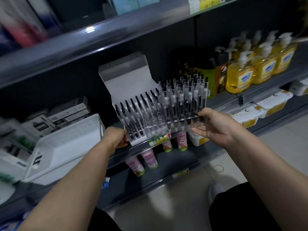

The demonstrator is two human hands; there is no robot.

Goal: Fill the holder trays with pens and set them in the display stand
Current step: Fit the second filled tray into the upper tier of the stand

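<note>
While left fingers (123,142) grip the stand (126,77) holding pens (133,110), right fingers (199,130) pinch a pen-filled tray (155,129).

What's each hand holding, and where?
Right hand pinches the tray by its right end. Left hand grips the stand at its front-left corner.

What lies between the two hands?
Head view: the holder tray of pens in the right hand, and the display stand's front by the left hand.

Dim, bluish light. A white glare patch sits on the dark metal upper shelf edge (90,29). Motion blur smears the far left. The yellow pump-top soap bottles (250,70) at right look soft.
</note>
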